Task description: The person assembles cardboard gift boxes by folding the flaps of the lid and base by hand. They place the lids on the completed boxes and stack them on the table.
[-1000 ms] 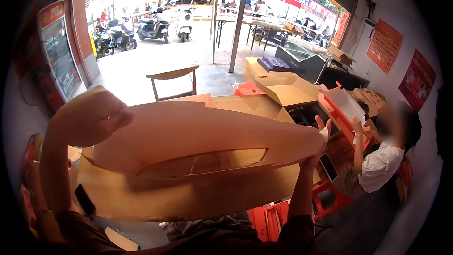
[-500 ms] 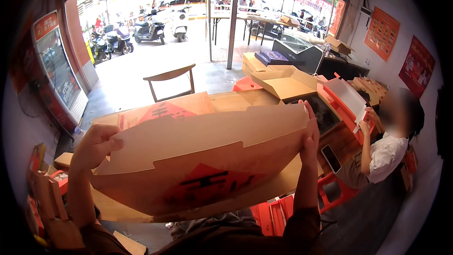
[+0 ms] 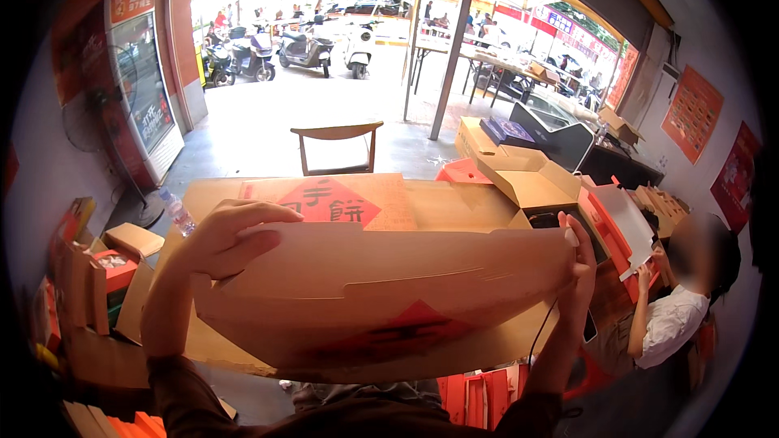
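Note:
In front of me, above the table, a large brown cardboard box blank (image 3: pixel 479 292) is held in a bent shape, with notched flaps and a red diamond print on its near face. My left hand (image 3: pixel 231 239) grips its left end, fingers stretched over the upper edge and thumb lower. At the right end my right hand (image 3: pixel 578 259) pinches the corner, fingers up. Another flat cardboard piece (image 3: pixel 385 195) with a red diamond lies on the wooden table (image 3: pixel 450 203) behind it.
On the right a seated person (image 3: pixel 677 300) handles a red and white box (image 3: pixel 621 219). An open carton (image 3: pixel 527 174) stands at the table's far right. Beyond the table is a wooden chair (image 3: pixel 337 131); a plastic bottle (image 3: pixel 177 212) stands at the left. Stacked boxes (image 3: pixel 105 284) are lower left.
The view has swung left, so the scene sits further right. The cardboard's upper panel looks flatter, folded closer to the near one. My left hand's fingers have straightened over the edge.

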The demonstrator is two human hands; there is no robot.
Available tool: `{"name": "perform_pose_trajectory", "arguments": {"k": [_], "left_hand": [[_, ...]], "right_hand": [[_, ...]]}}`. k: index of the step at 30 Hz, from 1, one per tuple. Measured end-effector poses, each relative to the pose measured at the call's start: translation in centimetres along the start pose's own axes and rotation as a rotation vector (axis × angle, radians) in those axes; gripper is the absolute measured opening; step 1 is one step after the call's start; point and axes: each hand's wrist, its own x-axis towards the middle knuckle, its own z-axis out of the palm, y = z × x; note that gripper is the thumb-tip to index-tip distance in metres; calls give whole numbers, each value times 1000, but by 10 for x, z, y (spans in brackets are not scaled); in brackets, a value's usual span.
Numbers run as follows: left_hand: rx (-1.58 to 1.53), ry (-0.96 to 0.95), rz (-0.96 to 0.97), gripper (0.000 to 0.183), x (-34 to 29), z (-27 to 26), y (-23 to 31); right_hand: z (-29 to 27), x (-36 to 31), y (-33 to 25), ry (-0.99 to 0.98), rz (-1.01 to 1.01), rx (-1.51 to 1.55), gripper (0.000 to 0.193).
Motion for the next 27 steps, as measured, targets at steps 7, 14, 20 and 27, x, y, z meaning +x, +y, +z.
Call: {"name": "perform_pose_trajectory", "arguments": {"k": [7, 14, 20, 27], "left_hand": [[34, -40, 151, 31, -2, -7, 2], [59, -38, 104, 33, -6, -6, 4], [58, 15, 98, 32, -7, -4, 9], [114, 51, -5, 41, -17, -1, 8]], "right_hand": [[22, -9, -26, -56, -481, -634, 79], [32, -15, -53, -273, -721, -965, 61], [33, -19, -60, -289, -888, -1083, 68], [51, -26, -62, -400, -825, -991, 58]]}}
